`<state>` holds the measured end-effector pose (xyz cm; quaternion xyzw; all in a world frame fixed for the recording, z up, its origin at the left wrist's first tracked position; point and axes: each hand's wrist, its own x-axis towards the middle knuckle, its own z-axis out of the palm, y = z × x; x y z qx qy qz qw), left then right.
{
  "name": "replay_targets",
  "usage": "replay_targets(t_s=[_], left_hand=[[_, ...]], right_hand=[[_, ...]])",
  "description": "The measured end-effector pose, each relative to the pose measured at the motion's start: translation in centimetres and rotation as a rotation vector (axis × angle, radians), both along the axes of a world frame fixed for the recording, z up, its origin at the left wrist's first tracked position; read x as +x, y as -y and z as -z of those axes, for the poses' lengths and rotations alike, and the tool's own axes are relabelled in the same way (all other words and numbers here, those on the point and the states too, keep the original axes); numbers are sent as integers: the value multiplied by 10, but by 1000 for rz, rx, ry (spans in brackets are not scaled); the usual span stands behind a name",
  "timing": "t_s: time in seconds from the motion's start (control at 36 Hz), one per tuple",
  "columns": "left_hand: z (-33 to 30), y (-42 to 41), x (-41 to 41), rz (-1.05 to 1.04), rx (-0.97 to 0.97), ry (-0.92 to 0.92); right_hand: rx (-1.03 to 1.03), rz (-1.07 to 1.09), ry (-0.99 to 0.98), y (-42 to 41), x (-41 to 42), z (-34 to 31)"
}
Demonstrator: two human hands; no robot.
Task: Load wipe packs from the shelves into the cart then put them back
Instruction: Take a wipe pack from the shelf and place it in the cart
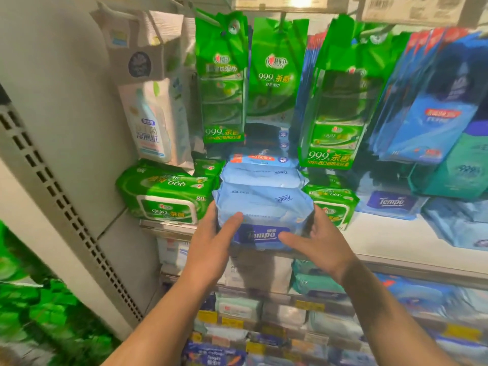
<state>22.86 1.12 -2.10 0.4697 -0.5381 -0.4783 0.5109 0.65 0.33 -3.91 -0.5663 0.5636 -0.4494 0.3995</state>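
Both hands on the blue Tempo wipe pack at the shelf edge.
Left hand (211,233) and right hand (317,239) clasp the blue Tempo wipe pack (261,199) from either side, thumbs on its front; it sits on the shelf (396,233) between two green wipe packs (163,199), below the hanging green bags (274,75).

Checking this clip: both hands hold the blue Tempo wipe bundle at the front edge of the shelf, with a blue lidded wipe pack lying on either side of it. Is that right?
Not quite. The head view shows the left hand and right hand on the blue Tempo wipe bundle at the shelf edge, but the flanking lidded wipe packs are green: one on the left, one on the right.
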Motion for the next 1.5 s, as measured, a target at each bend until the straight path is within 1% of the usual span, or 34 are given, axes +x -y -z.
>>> replay_targets(t_s=[0.19,0.25,0.39,0.5,0.56,0.69,0.83,1.03,1.17,1.28,1.39,1.5], left_hand=[[-2,13,-6,24,15,-91],[0,16,-7,25,28,-121],[-1,20,-9,15,77,-130],[-6,26,-14,13,205,-281],[-11,29,-16,25,237,-320],[-9,35,-17,26,226,-286],[-7,45,-16,41,291,-314],[-3,50,-17,43,268,-315],[0,52,-18,53,251,-320],[1,52,-19,70,249,-336],[0,49,-19,119,234,-334],[1,48,-17,164,228,-373]], right_hand=[[2,-26,113,7,0,3],[-8,-19,120,8,1,6],[-57,25,128,7,5,10],[-78,60,143,4,5,12],[-89,77,160,4,6,14],[-130,98,194,4,7,17],[-144,75,228,2,7,17],[-182,92,239,-1,9,15],[-109,39,260,7,6,11],[-52,-2,237,18,4,7],[-77,-71,255,22,7,10],[-87,-87,279,23,11,14]])
